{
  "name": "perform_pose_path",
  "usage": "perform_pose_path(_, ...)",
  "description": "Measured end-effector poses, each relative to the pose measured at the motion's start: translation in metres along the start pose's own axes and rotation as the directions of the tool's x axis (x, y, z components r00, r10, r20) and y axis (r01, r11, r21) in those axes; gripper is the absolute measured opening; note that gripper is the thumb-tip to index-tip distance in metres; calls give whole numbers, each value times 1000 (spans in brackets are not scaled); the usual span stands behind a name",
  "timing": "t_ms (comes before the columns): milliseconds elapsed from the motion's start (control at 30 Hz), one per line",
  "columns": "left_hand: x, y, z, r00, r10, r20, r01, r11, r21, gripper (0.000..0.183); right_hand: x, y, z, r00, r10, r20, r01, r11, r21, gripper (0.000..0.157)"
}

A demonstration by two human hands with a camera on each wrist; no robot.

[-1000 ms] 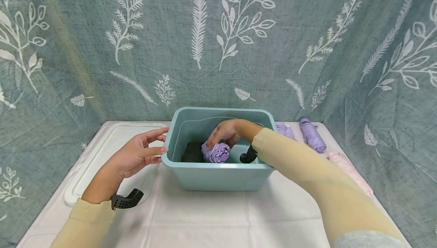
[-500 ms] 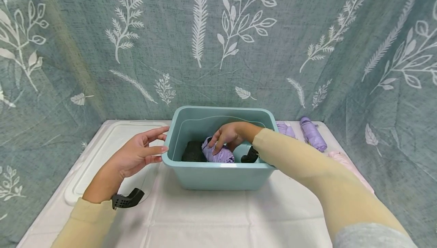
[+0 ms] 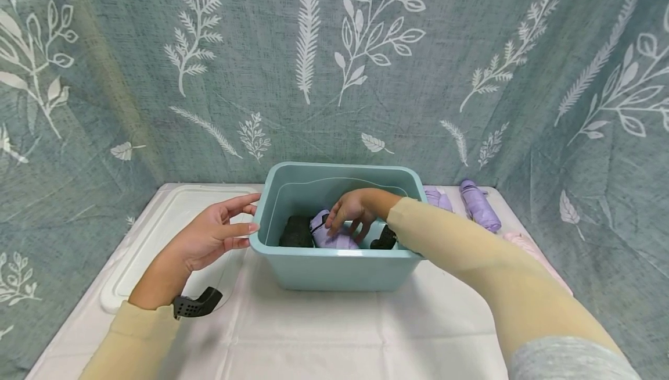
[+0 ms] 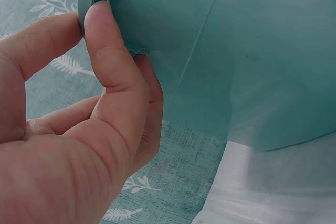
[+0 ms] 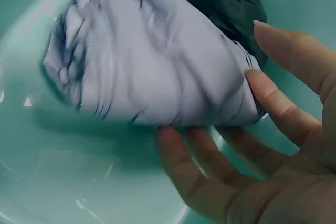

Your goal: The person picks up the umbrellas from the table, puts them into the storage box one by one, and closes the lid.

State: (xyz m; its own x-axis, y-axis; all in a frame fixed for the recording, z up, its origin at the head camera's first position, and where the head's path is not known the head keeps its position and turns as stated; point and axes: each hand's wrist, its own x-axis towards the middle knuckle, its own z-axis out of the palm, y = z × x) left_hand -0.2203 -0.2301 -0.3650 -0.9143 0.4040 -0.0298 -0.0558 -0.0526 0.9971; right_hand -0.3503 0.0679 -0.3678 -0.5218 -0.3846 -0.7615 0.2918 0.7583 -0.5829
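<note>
My right grip (image 3: 352,208) partly hides the purple bundle (image 5: 152,61), whose lower edge the bin (image 3: 340,272) covers. The right wrist view cuts off the dark bundle (image 5: 228,1). My sleeve (image 3: 470,264) partly hides the pink bundle (image 3: 535,257).

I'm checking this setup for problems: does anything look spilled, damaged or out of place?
Nothing stands out. The bin stands upright, the purple bundle lies beside the dark bundle inside it, and the white lid lies on the table; I see no spill or damage.

tub (image 3: 334,272), centre: pale teal. inside, one lilac bundle (image 5: 157,66), one blackish-green bundle (image 3: 296,232). curtain (image 3: 319,130), upper frame: grey-teal, white leaf-sprig print.
</note>
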Motion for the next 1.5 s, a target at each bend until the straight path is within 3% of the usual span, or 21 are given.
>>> perform_pose_path(500, 1, 1, 0, 999, -30, -27, 30, 999, 10, 74, 7, -4, 5, 990, -27, 139, 28, 1000, -9, 22)
perform_pose_path(667, 1, 1, 1, 1000, -22, -20, 23, 1000, 3, 74, 9, -4, 6, 989, -40, 145, 37, 999, 18, 13)
perform_pose_path(967, 1, 0, 1, 1000, -8, -9, 8, 1000, 0, 74, 10, -4, 8, 991, -73, 116, 65, 995, 72, 21)
perform_pose_path(1500, -2, 0, 2, 1000, -13, -16, 13, 1000, 2, 76, 2, -8, 10, 989, -50, 136, 47, 999, 24, 9)
